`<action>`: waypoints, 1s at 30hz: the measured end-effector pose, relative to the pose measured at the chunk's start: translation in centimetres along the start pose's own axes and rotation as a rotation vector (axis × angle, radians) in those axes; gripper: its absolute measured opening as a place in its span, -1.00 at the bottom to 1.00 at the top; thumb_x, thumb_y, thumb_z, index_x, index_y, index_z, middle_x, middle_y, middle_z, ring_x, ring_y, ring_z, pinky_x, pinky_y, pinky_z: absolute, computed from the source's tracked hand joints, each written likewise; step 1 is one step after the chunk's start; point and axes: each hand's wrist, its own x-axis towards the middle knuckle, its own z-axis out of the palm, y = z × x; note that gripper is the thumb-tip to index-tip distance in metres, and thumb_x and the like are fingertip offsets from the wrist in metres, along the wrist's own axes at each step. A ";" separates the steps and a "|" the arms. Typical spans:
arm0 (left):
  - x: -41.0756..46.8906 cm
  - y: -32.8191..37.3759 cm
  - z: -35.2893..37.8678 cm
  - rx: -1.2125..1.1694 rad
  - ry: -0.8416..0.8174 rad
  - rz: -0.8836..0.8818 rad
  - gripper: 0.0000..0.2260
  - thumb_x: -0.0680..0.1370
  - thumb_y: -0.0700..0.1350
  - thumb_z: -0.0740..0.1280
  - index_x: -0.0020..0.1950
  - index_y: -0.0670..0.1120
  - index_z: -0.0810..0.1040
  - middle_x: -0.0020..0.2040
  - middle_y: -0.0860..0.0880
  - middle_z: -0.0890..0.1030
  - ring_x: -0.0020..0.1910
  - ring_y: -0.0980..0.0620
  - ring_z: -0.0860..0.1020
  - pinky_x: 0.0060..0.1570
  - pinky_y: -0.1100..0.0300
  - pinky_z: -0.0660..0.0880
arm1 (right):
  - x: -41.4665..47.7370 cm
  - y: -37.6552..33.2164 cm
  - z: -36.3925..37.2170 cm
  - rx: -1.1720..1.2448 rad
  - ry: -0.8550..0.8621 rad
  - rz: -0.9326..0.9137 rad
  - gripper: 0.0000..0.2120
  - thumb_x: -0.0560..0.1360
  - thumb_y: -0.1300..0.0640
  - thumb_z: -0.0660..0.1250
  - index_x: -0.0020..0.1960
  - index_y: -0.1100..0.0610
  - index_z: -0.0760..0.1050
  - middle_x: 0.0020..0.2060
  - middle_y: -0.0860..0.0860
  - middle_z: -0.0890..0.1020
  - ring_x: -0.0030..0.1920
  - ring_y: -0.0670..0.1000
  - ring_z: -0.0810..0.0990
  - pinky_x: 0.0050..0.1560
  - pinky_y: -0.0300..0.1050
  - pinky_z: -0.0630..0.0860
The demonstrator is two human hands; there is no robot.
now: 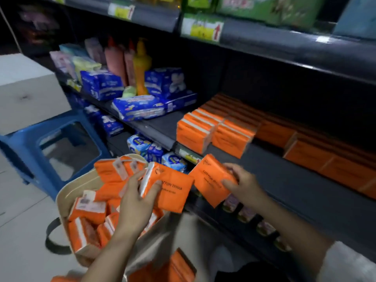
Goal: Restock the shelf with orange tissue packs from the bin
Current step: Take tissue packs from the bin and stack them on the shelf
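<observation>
Though apart, both grips (134, 202) (244, 186) round orange packs (173, 194) (209, 180)

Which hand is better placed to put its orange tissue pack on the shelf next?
Probably the right hand. The tissue pack it grips is at the shelf edge, near the stocked orange packs; the left hand grips another tissue pack over the bin.

two orange tissue packs (173, 186) (211, 180) held above bin (67, 192); more upright on shelf (305, 171).
</observation>
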 end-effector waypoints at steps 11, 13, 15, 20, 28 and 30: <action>0.8 1.9 3.9 -0.167 -0.062 -0.025 -0.74 0.52 -0.12 0.35 0.19 -0.07 0.43 0.11 -0.05 0.56 0.04 0.05 0.57 -0.02 0.14 0.51 | 6.1 0.9 -5.0 -0.445 0.151 -0.273 -0.53 0.55 0.10 0.22 0.44 -0.01 0.23 0.29 0.05 0.44 0.30 0.09 0.39 0.19 0.00 0.42; 1.3 1.9 4.2 -0.184 -0.073 -0.029 -0.73 0.51 -0.10 0.35 0.19 -0.05 0.44 0.13 -0.06 0.56 0.06 0.03 0.57 0.01 0.09 0.53 | 7.6 0.8 -4.5 -0.502 0.170 -0.286 -0.54 0.55 0.12 0.22 0.43 0.02 0.24 0.26 0.07 0.46 0.28 0.12 0.39 0.16 0.03 0.44; 1.7 2.1 4.4 -0.192 -0.090 -0.050 -0.71 0.51 -0.08 0.35 0.20 -0.04 0.43 0.12 -0.05 0.57 0.05 0.03 0.58 -0.01 0.11 0.53 | 8.9 1.2 -3.7 -0.565 0.202 -0.287 -0.55 0.54 0.14 0.24 0.41 0.06 0.27 0.20 0.10 0.49 0.22 0.14 0.42 0.14 0.05 0.45; 2.3 2.9 5.6 -0.211 -0.132 -0.057 -0.75 0.52 -0.11 0.34 0.18 -0.04 0.42 0.05 -0.06 0.59 0.02 0.03 0.59 -0.15 0.24 0.51 | 10.0 2.2 -1.9 -0.721 0.313 -0.308 -0.67 0.35 0.25 0.45 0.10 0.17 0.55 -0.12 0.15 0.56 -0.10 0.21 0.54 -0.11 0.05 0.48; 3.3 4.1 7.4 -0.222 -0.190 -0.035 -0.75 0.54 -0.13 0.32 0.20 -0.05 0.40 0.02 0.03 0.59 -0.03 0.15 0.58 -0.18 0.33 0.55 | 8.9 1.6 -2.4 -0.476 0.320 -0.211 -0.56 0.51 0.00 0.30 0.36 0.07 0.40 0.26 0.10 0.38 0.26 0.13 0.30 0.25 0.03 0.27; 3.7 4.2 7.9 -0.217 -0.215 -0.025 -0.72 0.54 -0.13 0.32 0.23 -0.06 0.39 0.01 0.03 0.58 -0.04 0.16 0.58 -0.18 0.35 0.56 | 7.7 0.7 -3.4 -0.228 0.323 -0.177 -0.58 0.55 -0.04 0.24 0.36 0.08 0.40 0.25 0.04 0.39 0.27 0.02 0.28 0.25 -0.13 0.23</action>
